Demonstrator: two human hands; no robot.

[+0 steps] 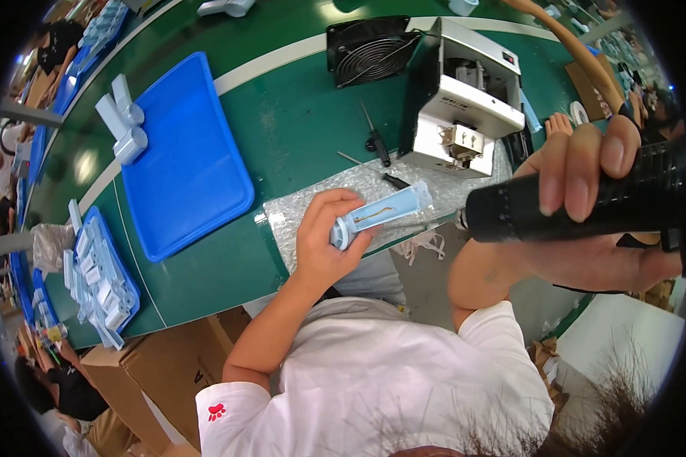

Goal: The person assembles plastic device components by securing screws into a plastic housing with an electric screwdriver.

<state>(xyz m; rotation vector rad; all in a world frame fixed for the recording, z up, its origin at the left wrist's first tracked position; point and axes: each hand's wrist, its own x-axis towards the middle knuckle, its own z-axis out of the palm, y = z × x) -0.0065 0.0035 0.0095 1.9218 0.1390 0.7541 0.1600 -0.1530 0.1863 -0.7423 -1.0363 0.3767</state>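
My left hand is closed around the rounded end of a light blue plastic housing, whose open side shows a thin brownish strip or wire inside. My right hand wraps around a thick black electric screwdriver. Its tip points left toward the housing, with a visible gap between them. Under the housing lies a sheet of bubble wrap along the near table edge. A thin black-handled screwdriver rests beyond the housing, and another black-handled tool is partly hidden behind it.
A white and black machine stands at the back right, beside a black fan. To the left is a blue tray with pale blue parts at its rim. Another tray holds several housings. A cardboard box stands below the table.
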